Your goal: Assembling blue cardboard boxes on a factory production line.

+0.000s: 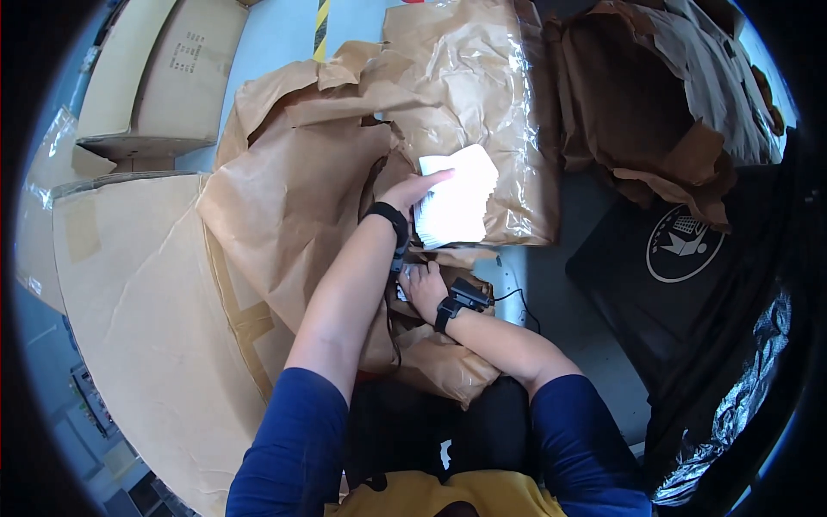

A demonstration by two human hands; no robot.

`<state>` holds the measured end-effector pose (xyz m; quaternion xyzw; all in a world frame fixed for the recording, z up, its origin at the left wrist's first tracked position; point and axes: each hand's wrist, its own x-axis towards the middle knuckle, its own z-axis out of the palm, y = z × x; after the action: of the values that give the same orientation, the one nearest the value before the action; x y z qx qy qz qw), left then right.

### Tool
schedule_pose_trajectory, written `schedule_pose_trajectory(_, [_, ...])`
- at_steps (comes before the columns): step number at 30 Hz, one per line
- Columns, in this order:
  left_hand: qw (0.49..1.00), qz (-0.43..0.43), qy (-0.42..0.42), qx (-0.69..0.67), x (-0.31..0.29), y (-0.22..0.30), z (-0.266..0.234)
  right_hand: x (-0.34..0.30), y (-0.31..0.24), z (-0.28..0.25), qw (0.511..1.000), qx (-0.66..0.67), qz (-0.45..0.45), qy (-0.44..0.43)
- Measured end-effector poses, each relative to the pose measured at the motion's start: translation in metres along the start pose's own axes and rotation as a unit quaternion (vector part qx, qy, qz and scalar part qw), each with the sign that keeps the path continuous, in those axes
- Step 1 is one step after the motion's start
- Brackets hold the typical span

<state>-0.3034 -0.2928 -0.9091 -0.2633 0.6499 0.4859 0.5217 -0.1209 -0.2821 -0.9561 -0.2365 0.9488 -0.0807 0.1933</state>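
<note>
My left hand point(412, 191) grips a stack of white paper pieces point(457, 196), its thumb on top and the edges slightly fanned. The stack is over the near part of a brown-paper bundle point(465, 77) with shiny clear tape. Lower down, my right hand point(425, 291) is at the opening of a torn, crumpled brown paper wrapping point(284, 189), fingers curled. A whitish thing point(402, 283) shows beside its fingers, mostly hidden. Both wrists wear black straps; a small black device point(469, 294) with a cable sits at the right one.
A large cardboard box point(129, 250) stands on the left, with another open carton point(177, 77) behind it. At the far right is a torn brown paper pack point(637, 95). Black sheeting point(629, 258) with a white round emblem lies on the right. Crumpled brown paper point(444, 362) is near my lap.
</note>
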Motion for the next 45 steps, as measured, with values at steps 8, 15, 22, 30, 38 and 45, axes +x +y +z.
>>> schedule_pose_trajectory(8, [0.939,0.061,-0.147,-0.306,0.020,-0.039,0.018,0.006,0.000,0.023,0.955,0.298,0.000,0.012])
schedule_pose_trajectory(15, [0.897,0.200,-0.028,-0.394,-0.026,-0.052,0.029,-0.025,0.020,-0.037,0.708,0.699,0.049,0.088])
schedule_pose_trajectory(22, [0.820,0.287,-0.140,-0.476,-0.206,-0.022,0.010,-0.153,0.020,-0.194,0.848,0.389,0.326,0.150])
schedule_pose_trajectory(30, [0.804,0.244,-0.098,-0.533,-0.443,0.003,-0.004,-0.315,-0.041,-0.439,0.533,0.694,0.334,0.349])
schedule_pose_trajectory(38, [0.801,0.330,-0.339,-0.367,-0.608,0.062,0.082,-0.463,-0.033,-0.593,0.541,0.558,0.312,0.547])
schedule_pose_trajectory(45, [0.844,0.302,-0.286,-0.339,-0.620,0.177,0.236,-0.540,0.117,-0.639,0.664,0.418,0.412,0.464])
